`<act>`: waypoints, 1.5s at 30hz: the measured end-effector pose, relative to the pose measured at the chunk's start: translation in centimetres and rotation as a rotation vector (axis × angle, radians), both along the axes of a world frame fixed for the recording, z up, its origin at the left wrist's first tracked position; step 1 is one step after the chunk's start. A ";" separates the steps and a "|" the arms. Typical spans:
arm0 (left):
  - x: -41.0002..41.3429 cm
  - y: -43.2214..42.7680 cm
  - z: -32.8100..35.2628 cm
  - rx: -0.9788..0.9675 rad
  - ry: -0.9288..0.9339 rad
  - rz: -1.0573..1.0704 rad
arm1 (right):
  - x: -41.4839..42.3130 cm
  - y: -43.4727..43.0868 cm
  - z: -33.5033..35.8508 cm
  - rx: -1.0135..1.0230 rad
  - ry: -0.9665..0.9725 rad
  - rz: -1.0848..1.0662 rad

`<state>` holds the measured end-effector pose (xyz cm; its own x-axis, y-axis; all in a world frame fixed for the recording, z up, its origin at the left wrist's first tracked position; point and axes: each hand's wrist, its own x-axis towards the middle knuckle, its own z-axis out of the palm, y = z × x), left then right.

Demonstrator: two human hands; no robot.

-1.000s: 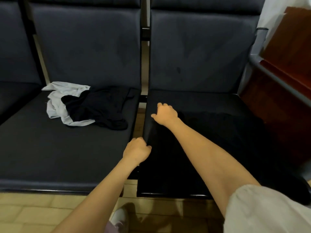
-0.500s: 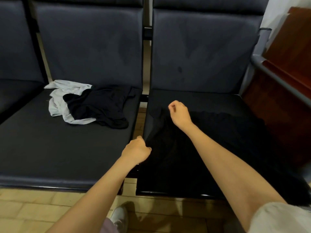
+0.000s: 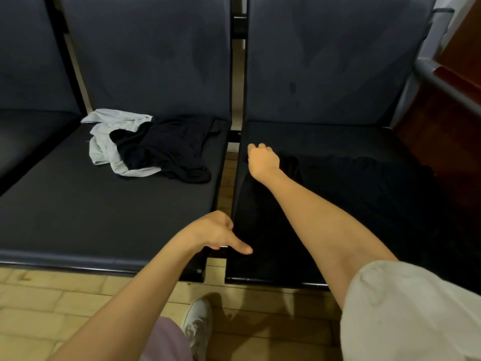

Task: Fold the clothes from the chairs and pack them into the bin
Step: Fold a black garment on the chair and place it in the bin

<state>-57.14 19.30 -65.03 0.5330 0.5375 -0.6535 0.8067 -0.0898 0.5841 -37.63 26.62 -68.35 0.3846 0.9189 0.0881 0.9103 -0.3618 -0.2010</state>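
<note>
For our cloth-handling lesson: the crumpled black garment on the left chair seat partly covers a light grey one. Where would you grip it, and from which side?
Pinch the black garment at its far right corner, coming in from the right. That corner lies on bare seat, clear of the light grey garment under its left part, so likely only the black one lifts.
</note>
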 end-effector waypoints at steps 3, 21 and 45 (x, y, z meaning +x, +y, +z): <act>0.0 -0.1 0.0 0.071 -0.016 -0.036 | 1.2 -0.3 1.2 0.120 0.228 -0.022; 10.1 -9.3 1.3 -0.149 -0.400 -0.195 | 16.1 -10.8 3.3 0.205 0.442 -0.433; 4.6 -3.0 -1.0 0.656 0.333 -0.336 | 3.2 -4.6 -0.4 -0.209 0.193 0.201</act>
<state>-52.57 16.28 -66.07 0.5669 0.7126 -0.4133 0.7982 -0.5993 0.0615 -34.38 22.04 -68.79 0.1855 0.9684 -0.1665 0.9199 -0.2307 -0.3172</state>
